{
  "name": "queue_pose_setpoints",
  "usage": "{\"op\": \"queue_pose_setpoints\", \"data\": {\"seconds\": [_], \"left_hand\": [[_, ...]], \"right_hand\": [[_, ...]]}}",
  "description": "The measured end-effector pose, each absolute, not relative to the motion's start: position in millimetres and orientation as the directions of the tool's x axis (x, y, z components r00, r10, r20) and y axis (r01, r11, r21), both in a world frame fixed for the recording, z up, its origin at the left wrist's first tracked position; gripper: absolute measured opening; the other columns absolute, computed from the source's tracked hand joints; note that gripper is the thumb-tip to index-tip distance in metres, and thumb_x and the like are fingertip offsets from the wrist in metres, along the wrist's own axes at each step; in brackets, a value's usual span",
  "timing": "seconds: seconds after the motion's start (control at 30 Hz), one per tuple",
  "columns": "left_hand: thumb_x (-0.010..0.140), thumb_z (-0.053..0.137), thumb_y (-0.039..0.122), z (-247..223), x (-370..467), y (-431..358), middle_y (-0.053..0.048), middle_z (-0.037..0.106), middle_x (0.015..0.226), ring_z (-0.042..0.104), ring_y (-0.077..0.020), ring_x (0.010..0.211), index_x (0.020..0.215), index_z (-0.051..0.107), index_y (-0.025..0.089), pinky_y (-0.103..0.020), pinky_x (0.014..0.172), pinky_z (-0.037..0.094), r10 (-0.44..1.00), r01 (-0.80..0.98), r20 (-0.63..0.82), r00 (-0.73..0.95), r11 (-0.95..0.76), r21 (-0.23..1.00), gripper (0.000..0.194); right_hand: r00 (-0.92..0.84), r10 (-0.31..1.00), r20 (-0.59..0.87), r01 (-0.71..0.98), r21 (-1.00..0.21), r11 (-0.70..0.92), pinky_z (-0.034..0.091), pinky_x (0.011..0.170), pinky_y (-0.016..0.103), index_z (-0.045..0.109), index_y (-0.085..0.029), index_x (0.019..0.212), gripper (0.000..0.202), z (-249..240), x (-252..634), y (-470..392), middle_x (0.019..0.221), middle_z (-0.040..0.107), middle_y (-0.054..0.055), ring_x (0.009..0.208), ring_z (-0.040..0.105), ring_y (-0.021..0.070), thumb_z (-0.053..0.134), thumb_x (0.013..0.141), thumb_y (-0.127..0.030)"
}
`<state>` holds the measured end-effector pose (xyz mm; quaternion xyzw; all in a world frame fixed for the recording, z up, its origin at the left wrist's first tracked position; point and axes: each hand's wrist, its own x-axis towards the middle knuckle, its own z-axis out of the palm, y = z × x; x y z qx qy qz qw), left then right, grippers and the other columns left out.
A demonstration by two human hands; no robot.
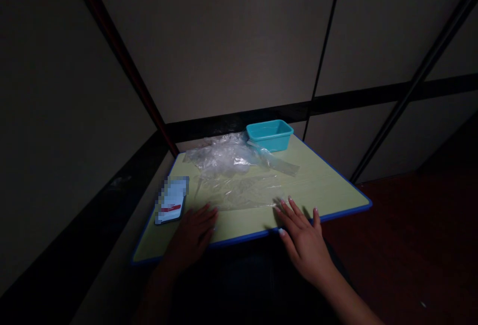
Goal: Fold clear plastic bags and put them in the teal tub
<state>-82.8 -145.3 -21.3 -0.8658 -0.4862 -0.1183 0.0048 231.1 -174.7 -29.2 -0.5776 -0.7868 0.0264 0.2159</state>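
Note:
A clear plastic bag (242, 193) lies flat on the pale yellow table (321, 185), in front of me. At its near left corner is my left hand (192, 233), in shadow, fingers stretched out and holding nothing. My right hand (304, 235) rests at the table's near edge with its fingers spread, the tips close to the bag's near right corner. Whether the fingertips touch the plastic I cannot tell. Behind the flat bag sits a crumpled heap of clear plastic bags (227, 153), with a narrow flap of plastic (282, 164) reaching out to the right.
A turquoise plastic basket (272, 138) stands at the back of the table, beside the heap. On the left lies a phone (172, 200) with its screen lit. Blue edging (242, 239) runs round the table, and panelled walls (231, 41) rise behind and to the left.

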Motion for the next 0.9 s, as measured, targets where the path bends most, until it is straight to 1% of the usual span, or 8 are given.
{"op": "queue_pose_setpoints", "data": {"seconds": [0.13,0.27,0.4,0.47,0.6,0.77,0.83,0.9], "left_hand": [[0.092,0.038,0.028,-20.1,-81.7,-145.2,-0.006,0.054,0.133,0.039,-0.0241,0.131,0.126,0.054,0.023,-0.056,0.105,0.03,0.849,0.846,0.201,0.489,-0.518,0.13,0.038],[0.093,0.037,0.028,-19.3,-82.3,-145.1,-0.006,0.053,0.133,0.037,-0.0244,0.132,0.126,0.054,0.023,-0.057,0.105,0.03,0.855,0.845,0.188,0.484,-0.512,0.152,0.038],[0.093,0.036,0.027,-18.1,-82.0,-144.1,-0.005,0.054,0.133,0.038,-0.0228,0.132,0.125,0.055,0.023,-0.055,0.105,0.032,0.844,0.827,0.212,0.492,-0.529,0.191,0.038],[0.093,0.036,0.027,-16.9,-82.2,-143.0,-0.005,0.054,0.132,0.039,-0.022,0.131,0.125,0.055,0.022,-0.052,0.106,0.032,0.835,0.813,0.237,0.496,-0.543,0.212,0.038],[0.093,0.037,0.027,-12.8,-84.0,-139.6,-0.004,0.054,0.133,0.04,-0.021,0.13,0.126,0.054,0.023,-0.049,0.105,0.035,0.819,0.778,0.278,0.502,-0.568,0.269,0.038],[0.093,0.038,0.027,-3.7,-85.7,-137.2,-0.004,0.056,0.13,0.045,-0.022,0.127,0.125,0.057,0.024,-0.046,0.103,0.04,0.805,0.733,0.311,0.504,-0.59,0.339,0.037],[0.093,0.038,0.028,1.3,-85.6,-137.5,-0.003,0.056,0.131,0.046,-0.0221,0.126,0.125,0.056,0.024,-0.046,0.104,0.04,0.808,0.722,0.307,0.502,-0.588,0.366,0.037],[0.093,0.039,0.029,6.1,-85.6,-137.2,-0.003,0.056,0.131,0.045,-0.0221,0.127,0.125,0.056,0.025,-0.046,0.104,0.039,0.817,0.721,0.29,0.499,-0.577,0.385,0.037]], "right_hand": [[-0.289,0.907,0.306,0.874,-0.302,0.38,0.009,0.106,0.065,0.052,-0.023,0.128,0.04,-25.9,232.3,-171.1,0.142,0.041,0.007,0.136,0.029,0.0274,0.034,0.093,-0.033],[-0.328,0.888,0.322,0.839,-0.332,0.43,0.014,0.107,0.06,0.058,-0.023,0.12,0.037,-24.2,235.5,-164.3,0.136,0.05,0.007,0.133,0.035,0.0257,0.036,0.094,-0.035],[-0.294,0.878,0.376,0.845,-0.327,0.423,0.021,0.107,0.056,0.062,-0.023,0.114,0.031,-21.4,241.6,-153.3,0.128,0.058,0.008,0.128,0.042,0.0256,0.045,0.09,-0.032],[-0.305,0.869,0.39,0.842,-0.316,0.437,0.025,0.106,0.053,0.062,-0.022,0.113,0.029,-19.7,244.0,-145.8,0.125,0.06,0.009,0.125,0.046,0.0251,0.048,0.089,-0.03],[-0.417,0.821,0.389,0.798,-0.275,0.536,0.03,0.103,0.05,0.062,-0.02,0.114,0.03,-15.4,240.2,-128.7,0.122,0.061,0.01,0.12,0.05,0.0247,0.053,0.087,-0.029],[-0.596,0.709,0.377,0.705,-0.176,0.687,0.031,0.102,0.048,0.057,-0.02,0.122,0.036,-5.2,221.9,-105.1,0.124,0.06,0.01,0.117,0.05,0.0249,0.054,0.087,-0.029],[-0.641,0.686,0.344,0.686,-0.146,0.713,0.034,0.099,0.045,0.058,-0.019,0.12,0.035,-1.4,216.0,-95.4,0.119,0.062,0.01,0.111,0.054,0.0243,0.055,0.087,-0.028],[-0.664,0.68,0.309,0.682,-0.12,0.721,0.037,0.095,0.043,0.062,-0.019,0.113,0.028,0.8,212.3,-86.9,0.109,0.066,0.01,0.103,0.058,0.0231,0.055,0.086,-0.027]]}}
